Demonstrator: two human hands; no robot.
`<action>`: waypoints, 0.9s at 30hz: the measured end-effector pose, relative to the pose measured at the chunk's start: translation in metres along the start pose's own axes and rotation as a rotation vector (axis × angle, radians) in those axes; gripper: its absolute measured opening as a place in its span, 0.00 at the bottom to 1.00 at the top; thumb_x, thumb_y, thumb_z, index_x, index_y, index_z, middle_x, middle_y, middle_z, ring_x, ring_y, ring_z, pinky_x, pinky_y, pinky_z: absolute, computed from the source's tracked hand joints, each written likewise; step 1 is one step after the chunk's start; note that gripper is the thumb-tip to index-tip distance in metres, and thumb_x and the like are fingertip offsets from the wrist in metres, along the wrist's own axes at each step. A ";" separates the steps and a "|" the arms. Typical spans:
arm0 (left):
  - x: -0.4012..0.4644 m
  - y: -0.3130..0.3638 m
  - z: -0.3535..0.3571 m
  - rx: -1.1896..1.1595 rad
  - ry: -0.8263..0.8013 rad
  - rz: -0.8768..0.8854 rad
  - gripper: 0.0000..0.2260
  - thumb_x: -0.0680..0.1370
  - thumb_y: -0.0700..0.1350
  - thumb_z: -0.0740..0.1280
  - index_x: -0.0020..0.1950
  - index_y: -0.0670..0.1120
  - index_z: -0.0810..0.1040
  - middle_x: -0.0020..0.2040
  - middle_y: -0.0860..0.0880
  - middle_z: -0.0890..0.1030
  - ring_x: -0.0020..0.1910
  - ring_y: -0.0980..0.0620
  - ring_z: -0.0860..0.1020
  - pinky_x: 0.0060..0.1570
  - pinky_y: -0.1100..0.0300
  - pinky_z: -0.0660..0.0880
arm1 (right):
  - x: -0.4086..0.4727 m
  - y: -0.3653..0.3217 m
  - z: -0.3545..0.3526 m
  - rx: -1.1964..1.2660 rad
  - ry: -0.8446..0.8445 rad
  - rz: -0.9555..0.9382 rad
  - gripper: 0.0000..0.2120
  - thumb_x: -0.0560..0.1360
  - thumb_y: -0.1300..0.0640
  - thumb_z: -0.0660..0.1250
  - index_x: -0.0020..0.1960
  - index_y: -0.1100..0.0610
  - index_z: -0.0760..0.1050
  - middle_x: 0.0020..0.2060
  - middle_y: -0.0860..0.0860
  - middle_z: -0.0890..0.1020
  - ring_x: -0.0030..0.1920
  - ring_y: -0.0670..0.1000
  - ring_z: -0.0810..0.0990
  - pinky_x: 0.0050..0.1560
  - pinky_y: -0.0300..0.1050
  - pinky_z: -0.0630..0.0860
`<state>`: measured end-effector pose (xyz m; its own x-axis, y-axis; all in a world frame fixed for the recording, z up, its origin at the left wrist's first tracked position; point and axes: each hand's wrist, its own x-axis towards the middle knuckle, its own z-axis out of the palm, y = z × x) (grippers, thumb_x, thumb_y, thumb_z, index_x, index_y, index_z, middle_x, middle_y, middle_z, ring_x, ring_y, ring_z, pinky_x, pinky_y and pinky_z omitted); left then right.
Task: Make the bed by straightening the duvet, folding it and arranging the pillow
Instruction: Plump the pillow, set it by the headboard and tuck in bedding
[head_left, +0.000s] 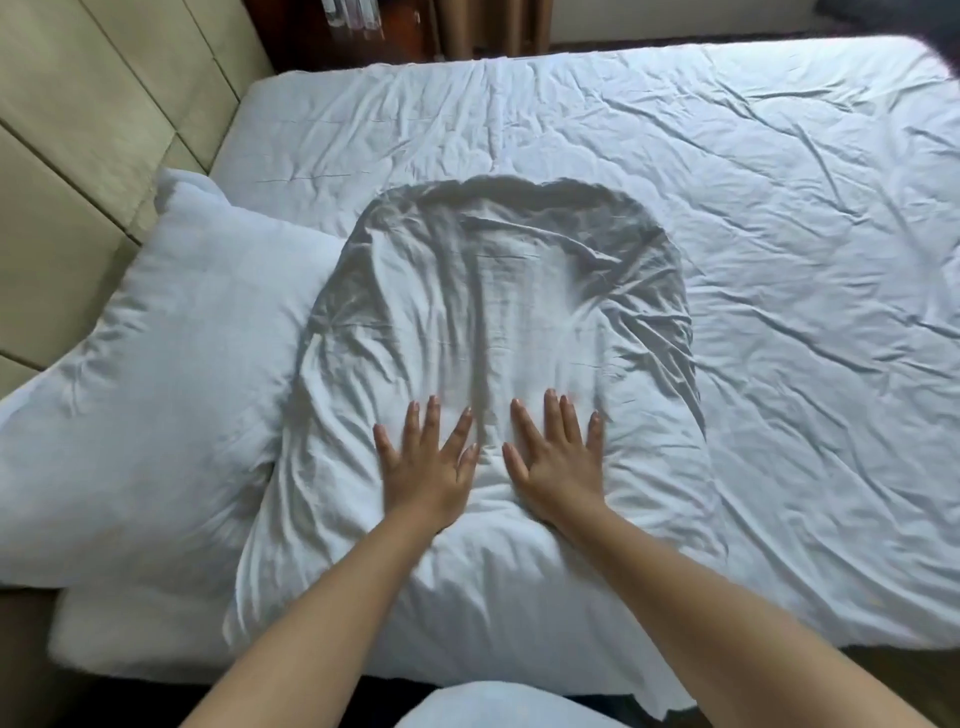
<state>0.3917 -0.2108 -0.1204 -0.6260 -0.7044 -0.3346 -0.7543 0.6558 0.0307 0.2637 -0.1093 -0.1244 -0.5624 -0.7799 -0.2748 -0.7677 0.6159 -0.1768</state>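
A white pillow (498, 322) lies on top of the spread white duvet (779, 234), near the bed's front edge. My left hand (423, 462) and my right hand (558, 460) press flat on the pillow's near half, side by side, fingers straight and spread. The pillowcase is creased around both palms. A second white pillow (156, 374) lies to the left, leaning against the headboard, and its right edge is tucked under the first pillow.
A beige padded headboard (88, 130) runs along the left side. Dark wooden furniture and a curtain (441, 26) stand beyond the far edge of the bed. A white rounded thing (498, 706) shows at the bottom edge, below my arms.
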 end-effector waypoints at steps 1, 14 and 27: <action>-0.007 0.000 0.005 0.020 -0.011 -0.001 0.24 0.80 0.62 0.39 0.76 0.63 0.39 0.78 0.51 0.38 0.77 0.47 0.37 0.68 0.33 0.35 | -0.006 0.003 0.005 -0.009 -0.005 0.004 0.36 0.70 0.35 0.32 0.77 0.41 0.42 0.78 0.53 0.43 0.78 0.53 0.39 0.71 0.60 0.31; -0.050 -0.035 0.034 -0.021 0.073 0.099 0.26 0.79 0.58 0.43 0.76 0.56 0.58 0.77 0.48 0.59 0.76 0.48 0.58 0.71 0.43 0.48 | -0.042 -0.015 0.026 -0.016 0.077 0.080 0.31 0.76 0.41 0.44 0.76 0.50 0.61 0.75 0.58 0.60 0.76 0.57 0.57 0.73 0.57 0.40; -0.054 -0.081 -0.027 -0.091 0.189 0.022 0.30 0.75 0.53 0.42 0.69 0.46 0.73 0.69 0.47 0.73 0.69 0.49 0.70 0.66 0.49 0.66 | -0.021 -0.068 -0.020 -0.010 -0.047 -0.214 0.28 0.82 0.47 0.48 0.79 0.51 0.45 0.78 0.54 0.45 0.78 0.54 0.41 0.75 0.54 0.37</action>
<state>0.4812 -0.2338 -0.0793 -0.6617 -0.7344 -0.1508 -0.7497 0.6501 0.1235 0.3217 -0.1371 -0.0875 -0.3716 -0.8863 -0.2763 -0.8712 0.4357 -0.2263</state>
